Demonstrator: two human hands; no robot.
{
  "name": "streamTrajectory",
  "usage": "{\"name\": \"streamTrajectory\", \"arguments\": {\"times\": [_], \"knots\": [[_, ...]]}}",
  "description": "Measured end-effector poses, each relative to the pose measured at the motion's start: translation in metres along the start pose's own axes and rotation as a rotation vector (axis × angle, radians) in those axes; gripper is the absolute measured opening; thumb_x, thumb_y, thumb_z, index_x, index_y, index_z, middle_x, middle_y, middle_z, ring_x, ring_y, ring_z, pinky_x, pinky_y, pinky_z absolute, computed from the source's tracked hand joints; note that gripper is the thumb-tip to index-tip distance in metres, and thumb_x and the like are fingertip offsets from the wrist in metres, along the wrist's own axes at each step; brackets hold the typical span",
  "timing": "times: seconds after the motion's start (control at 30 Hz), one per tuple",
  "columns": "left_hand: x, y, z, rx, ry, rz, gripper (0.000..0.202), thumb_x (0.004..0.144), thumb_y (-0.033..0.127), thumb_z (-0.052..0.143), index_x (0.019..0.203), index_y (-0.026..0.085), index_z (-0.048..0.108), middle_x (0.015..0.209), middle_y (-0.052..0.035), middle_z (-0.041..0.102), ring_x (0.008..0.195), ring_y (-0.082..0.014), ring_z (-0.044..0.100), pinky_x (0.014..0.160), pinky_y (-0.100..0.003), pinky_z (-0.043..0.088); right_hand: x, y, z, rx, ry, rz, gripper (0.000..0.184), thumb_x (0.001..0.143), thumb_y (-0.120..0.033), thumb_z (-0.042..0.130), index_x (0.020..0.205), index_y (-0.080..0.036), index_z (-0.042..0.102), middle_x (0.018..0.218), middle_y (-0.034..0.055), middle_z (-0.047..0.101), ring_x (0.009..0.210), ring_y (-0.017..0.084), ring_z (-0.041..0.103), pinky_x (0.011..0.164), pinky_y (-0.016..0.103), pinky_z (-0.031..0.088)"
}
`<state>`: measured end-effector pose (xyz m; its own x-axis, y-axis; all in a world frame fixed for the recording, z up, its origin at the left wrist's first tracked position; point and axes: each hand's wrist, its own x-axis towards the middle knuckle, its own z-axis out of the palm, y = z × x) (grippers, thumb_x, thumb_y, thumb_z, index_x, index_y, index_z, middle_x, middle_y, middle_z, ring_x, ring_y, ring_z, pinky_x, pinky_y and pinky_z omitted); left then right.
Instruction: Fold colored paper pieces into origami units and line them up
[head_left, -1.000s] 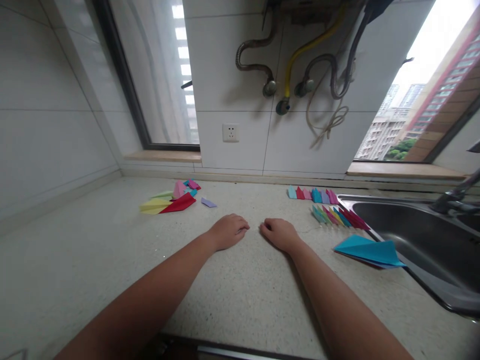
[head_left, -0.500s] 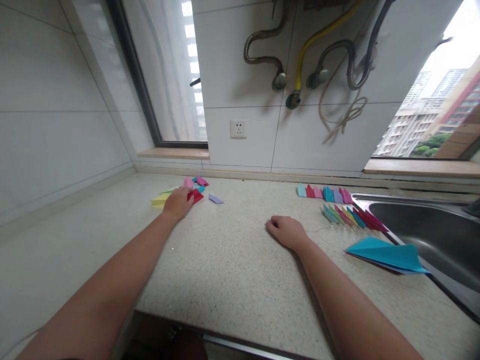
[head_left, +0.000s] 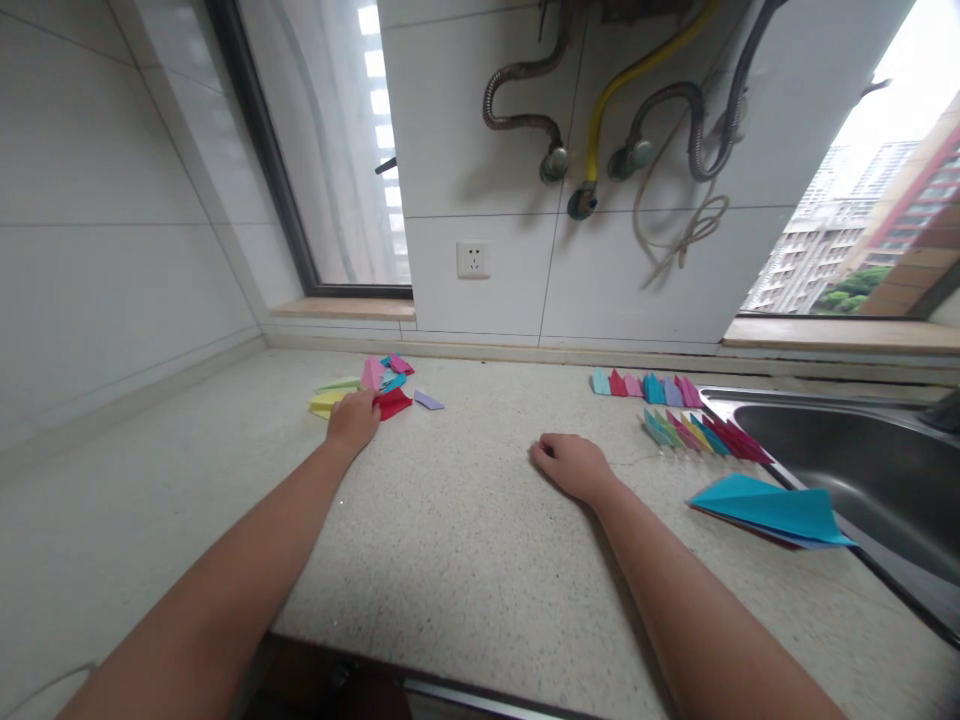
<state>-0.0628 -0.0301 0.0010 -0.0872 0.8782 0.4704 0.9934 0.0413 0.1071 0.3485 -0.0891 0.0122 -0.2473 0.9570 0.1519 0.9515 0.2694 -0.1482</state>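
Note:
At the left pile, my left hand [head_left: 354,422] has its fingers closed at the edge of a red folded paper piece [head_left: 394,403]. The fingertips partly hide that edge. Around it lie a yellow folded paper [head_left: 325,402], a pink folded paper [head_left: 372,373], a blue piece [head_left: 395,382] and a magenta piece [head_left: 401,365]. A small purple folded strip [head_left: 428,400] lies apart to the right. My right hand [head_left: 574,465] rests on the counter in a loose fist, nothing visible in it.
Two rows of coloured folded papers, a back row [head_left: 646,389] and a front row [head_left: 701,434], stand at the right. Nearer me, a large blue folded paper [head_left: 772,508] lies beside the steel sink [head_left: 862,460]. A tiled wall with a socket [head_left: 473,260] closes the back.
My left hand has drawn back slightly towards me, and the red paper has shifted a little with it. More of the pink paper shows. My right hand stays put.

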Motion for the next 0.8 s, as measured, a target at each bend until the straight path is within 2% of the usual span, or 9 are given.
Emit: {"name": "streamTrajectory", "arguments": {"times": [0.1,0.3,0.43,0.53,0.7,0.8], "knots": [[-0.004,0.012,-0.002,-0.055,-0.008,0.043,0.032,0.088,0.027,0.047,0.111,0.019,0.067,0.103,-0.0129,0.069,0.100,-0.0278,0.061,0.089,-0.040,0.045,-0.001,-0.001,-0.002,0.007,-0.008,0.003,0.045,0.094,-0.049,0.036,0.086,-0.021,0.070,0.089,0.0088,0.073,0.079,0.020,0.063,0.062,0.029,0.030],[-0.015,0.041,-0.008,-0.255,0.038,0.233,0.027,0.088,0.023,0.047,0.103,0.020,0.069,0.100,-0.0100,0.070,0.097,-0.0265,0.061,0.091,-0.040,0.045,-0.003,-0.002,-0.005,0.008,-0.009,0.005,0.045,0.095,-0.048,0.036,0.086,-0.020,0.070,0.089,0.0092,0.073,0.081,0.021,0.065,0.061,0.029,0.031],[-0.020,0.065,-0.017,-0.393,0.067,0.282,0.025,0.088,0.022,0.048,0.101,0.019,0.069,0.100,-0.0097,0.070,0.096,-0.0262,0.061,0.091,-0.041,0.045,-0.004,-0.002,-0.006,0.011,-0.018,0.000,0.043,0.094,-0.047,0.037,0.089,-0.021,0.071,0.092,0.0096,0.073,0.083,0.021,0.064,0.064,0.029,0.034],[-0.026,0.094,-0.028,-0.509,0.074,0.301,0.023,0.089,0.023,0.048,0.100,0.019,0.068,0.097,-0.0094,0.069,0.096,-0.0253,0.061,0.091,-0.041,0.045,-0.005,-0.002,-0.007,0.010,-0.022,-0.006,0.044,0.095,-0.047,0.036,0.091,-0.020,0.071,0.093,0.0105,0.073,0.084,0.021,0.064,0.065,0.029,0.034],[-0.036,0.154,-0.053,-0.742,0.091,0.292,0.022,0.093,0.025,0.047,0.103,0.021,0.065,0.102,-0.0079,0.069,0.096,-0.0227,0.061,0.088,-0.037,0.046,-0.008,-0.002,-0.009,0.025,-0.011,-0.026,0.043,0.095,-0.047,0.037,0.089,-0.020,0.070,0.093,0.0091,0.073,0.083,0.020,0.064,0.062,0.029,0.032],[-0.043,0.177,-0.056,-0.783,0.087,0.278,0.021,0.092,0.023,0.047,0.102,0.022,0.065,0.103,-0.0078,0.070,0.096,-0.0229,0.062,0.087,-0.037,0.046,-0.010,-0.001,-0.010,0.047,-0.007,-0.025,0.042,0.094,-0.048,0.039,0.088,-0.019,0.069,0.092,0.0086,0.073,0.083,0.019,0.064,0.062,0.029,0.030]]}}
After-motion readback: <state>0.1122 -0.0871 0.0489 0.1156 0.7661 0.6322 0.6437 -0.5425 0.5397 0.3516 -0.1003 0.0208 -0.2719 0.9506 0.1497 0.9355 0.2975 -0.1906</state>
